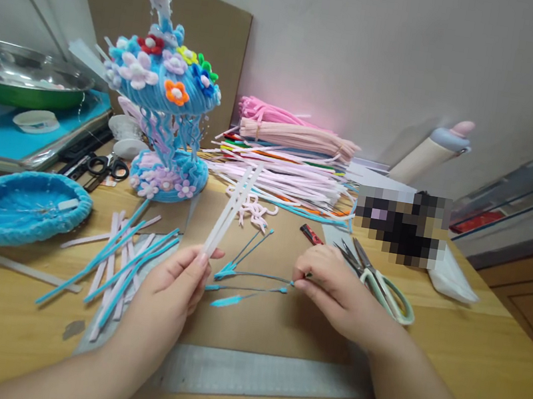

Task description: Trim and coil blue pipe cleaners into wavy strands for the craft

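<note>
My left hand (177, 283) is pinched on white strips (231, 211), right hand (333, 290) closed on a trimmed blue stem (254, 276); blue flower tower (169, 93) stands built, pipe cleaner pile (292, 163) barely used.

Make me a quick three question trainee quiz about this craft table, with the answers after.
1. What does the left hand hold?
2. True or false: the right hand grips the scissors.
3. Which lies left of the left hand: A the blue woven bowl, B the pink stem pile?

Key: 1. White strips, pinched upright. 2. False; it pinches a thin blue-tipped wire, scissors lie beside it. 3. A.
</note>
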{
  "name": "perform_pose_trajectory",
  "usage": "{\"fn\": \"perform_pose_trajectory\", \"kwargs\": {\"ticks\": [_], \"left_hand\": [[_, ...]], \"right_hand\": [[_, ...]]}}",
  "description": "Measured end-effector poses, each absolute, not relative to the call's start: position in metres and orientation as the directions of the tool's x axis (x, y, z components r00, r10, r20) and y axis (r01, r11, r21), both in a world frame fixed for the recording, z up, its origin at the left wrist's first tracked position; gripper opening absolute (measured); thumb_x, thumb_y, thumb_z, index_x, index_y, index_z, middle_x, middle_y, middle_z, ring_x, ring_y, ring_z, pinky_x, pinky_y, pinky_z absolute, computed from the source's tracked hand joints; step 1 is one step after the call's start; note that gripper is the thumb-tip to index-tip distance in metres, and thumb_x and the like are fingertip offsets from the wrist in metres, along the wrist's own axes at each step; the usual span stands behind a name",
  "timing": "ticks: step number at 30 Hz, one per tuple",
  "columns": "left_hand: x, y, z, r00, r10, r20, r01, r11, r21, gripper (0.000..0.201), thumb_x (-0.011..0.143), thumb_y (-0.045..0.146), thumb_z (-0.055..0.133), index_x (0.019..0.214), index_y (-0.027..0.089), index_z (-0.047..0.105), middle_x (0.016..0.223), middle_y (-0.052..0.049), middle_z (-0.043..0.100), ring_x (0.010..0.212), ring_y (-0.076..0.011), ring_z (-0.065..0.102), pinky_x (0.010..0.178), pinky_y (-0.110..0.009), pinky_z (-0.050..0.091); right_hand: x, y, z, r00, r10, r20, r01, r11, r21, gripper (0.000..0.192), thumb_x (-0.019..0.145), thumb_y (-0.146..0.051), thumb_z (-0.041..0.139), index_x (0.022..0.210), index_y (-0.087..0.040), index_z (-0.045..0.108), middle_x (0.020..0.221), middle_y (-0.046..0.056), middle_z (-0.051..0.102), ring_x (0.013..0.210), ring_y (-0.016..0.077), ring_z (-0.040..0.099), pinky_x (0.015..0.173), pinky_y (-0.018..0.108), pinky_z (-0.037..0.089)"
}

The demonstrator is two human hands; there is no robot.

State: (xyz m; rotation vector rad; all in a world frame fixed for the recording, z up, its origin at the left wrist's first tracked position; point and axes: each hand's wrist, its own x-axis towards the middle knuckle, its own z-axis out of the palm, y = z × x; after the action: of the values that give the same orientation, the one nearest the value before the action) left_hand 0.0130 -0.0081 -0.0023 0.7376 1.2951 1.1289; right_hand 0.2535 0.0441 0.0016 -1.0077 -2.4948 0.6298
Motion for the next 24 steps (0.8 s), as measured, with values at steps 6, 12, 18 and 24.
{"fn": "perform_pose_trajectory", "kwargs": {"ticks": [6,12,18,24], "left_hand": [[0.0133,-0.01,-0.0046,0.237,0.765,-0.599,-0.198,0.641,0.742,0.036,0.078,0.044,0.055,0.096,0.014,0.064,0.056,0.008,0.036,0.041,-0.0033,0.014,0.04,-0.019,0.006],[0.016,-0.0098,-0.0055,0.22,0.762,-0.609,-0.141,0.642,0.753,0.033,0.08,0.044,0.048,0.093,0.015,0.061,0.057,0.007,0.039,0.041,-0.0041,0.016,0.04,-0.019,0.007],[0.0187,-0.0109,-0.007,0.255,0.78,-0.572,-0.03,0.597,0.801,0.038,0.076,0.05,0.052,0.088,0.015,0.062,0.055,0.007,0.036,0.04,-0.0049,0.02,0.038,-0.021,0.009],[0.0208,-0.0103,-0.0093,0.287,0.79,-0.542,-0.04,0.575,0.817,0.044,0.068,0.055,0.062,0.083,0.014,0.064,0.049,0.009,0.034,0.039,-0.0053,0.021,0.039,-0.022,0.008]], "right_hand": [[0.2524,0.0379,0.0052,-0.649,0.726,0.226,0.526,0.643,-0.557,0.01,0.093,-0.022,0.044,0.085,-0.021,0.05,0.082,0.003,0.057,0.082,0.0181,0.05,0.081,0.036,0.035],[0.2568,0.0419,0.0046,-0.603,0.739,0.302,0.608,0.67,-0.426,0.011,0.093,-0.023,0.044,0.086,-0.021,0.053,0.087,0.005,0.058,0.086,0.0195,0.051,0.079,0.036,0.033],[0.2601,0.044,0.0043,-0.581,0.745,0.328,0.642,0.667,-0.379,0.011,0.092,-0.024,0.045,0.086,-0.022,0.053,0.088,0.004,0.059,0.087,0.0193,0.052,0.081,0.036,0.033],[0.2601,0.0439,0.0036,-0.571,0.736,0.363,0.626,0.677,-0.388,0.009,0.092,-0.02,0.046,0.086,-0.022,0.052,0.088,0.004,0.058,0.088,0.0194,0.051,0.081,0.037,0.033]]}}
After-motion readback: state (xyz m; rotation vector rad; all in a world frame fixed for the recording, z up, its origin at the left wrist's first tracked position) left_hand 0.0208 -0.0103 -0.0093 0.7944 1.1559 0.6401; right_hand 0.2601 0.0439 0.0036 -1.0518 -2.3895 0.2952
